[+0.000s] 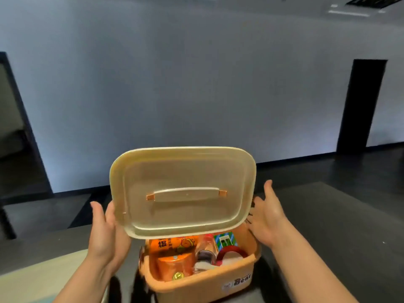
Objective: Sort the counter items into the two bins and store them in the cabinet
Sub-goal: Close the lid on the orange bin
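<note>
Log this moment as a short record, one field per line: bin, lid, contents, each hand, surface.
bin: orange bin, open, "Bear" printed on its front
lid: translucent cream lid, tilted up above the bin, handle facing the camera
contents: orange can, orange printed packet, clear bottle, green and blue box, red-rimmed round item
left hand: left hand, on the lid's left edge, fingers fairly straight
right hand: right hand, open, near the lid's right edge; contact unclear
surface: dark counter

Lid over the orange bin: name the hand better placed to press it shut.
Left. The left hand already touches the lid at its edge above the orange bin; the right hand looks apart, open.
</note>
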Action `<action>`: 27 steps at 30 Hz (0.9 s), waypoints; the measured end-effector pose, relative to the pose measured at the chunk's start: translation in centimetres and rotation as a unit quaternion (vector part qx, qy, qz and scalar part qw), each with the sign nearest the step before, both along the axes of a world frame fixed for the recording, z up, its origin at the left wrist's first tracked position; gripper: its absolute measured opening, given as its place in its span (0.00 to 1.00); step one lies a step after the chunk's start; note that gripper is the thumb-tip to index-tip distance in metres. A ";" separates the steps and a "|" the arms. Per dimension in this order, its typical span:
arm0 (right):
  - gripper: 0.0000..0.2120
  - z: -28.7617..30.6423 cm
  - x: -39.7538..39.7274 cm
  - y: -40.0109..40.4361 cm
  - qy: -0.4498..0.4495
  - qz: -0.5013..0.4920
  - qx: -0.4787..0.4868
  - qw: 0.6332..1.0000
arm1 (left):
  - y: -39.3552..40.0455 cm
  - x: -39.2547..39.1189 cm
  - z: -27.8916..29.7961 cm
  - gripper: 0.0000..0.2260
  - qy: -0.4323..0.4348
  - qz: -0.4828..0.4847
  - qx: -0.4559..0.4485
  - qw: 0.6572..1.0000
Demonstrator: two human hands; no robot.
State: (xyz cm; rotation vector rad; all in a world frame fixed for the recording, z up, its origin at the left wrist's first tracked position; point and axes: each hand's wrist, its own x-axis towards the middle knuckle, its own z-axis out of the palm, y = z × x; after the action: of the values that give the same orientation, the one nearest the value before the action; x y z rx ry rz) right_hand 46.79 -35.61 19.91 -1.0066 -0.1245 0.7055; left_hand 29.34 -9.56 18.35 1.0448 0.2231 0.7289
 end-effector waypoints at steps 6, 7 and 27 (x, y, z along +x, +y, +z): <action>0.18 -2.0 1.4 1.9 -0.033 -0.052 0.001 0.998 | 1.0 -1.2 -1.3 0.23 0.065 0.001 -0.029 0.997; 0.15 -2.3 1.4 1.7 -0.032 -0.041 -0.010 0.999 | 1.2 -1.5 -1.3 0.19 0.075 0.001 -0.039 0.996; 0.14 -10.7 3.5 -0.3 -0.327 -0.157 -0.397 0.843 | 0.2 2.2 -9.9 0.24 0.401 0.061 0.227 0.885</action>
State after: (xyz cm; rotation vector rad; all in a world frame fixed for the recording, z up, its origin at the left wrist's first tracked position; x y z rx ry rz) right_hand 50.27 -35.95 9.21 -2.0010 -0.2623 0.0461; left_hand 31.55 -9.39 8.44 1.7680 0.8701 0.4236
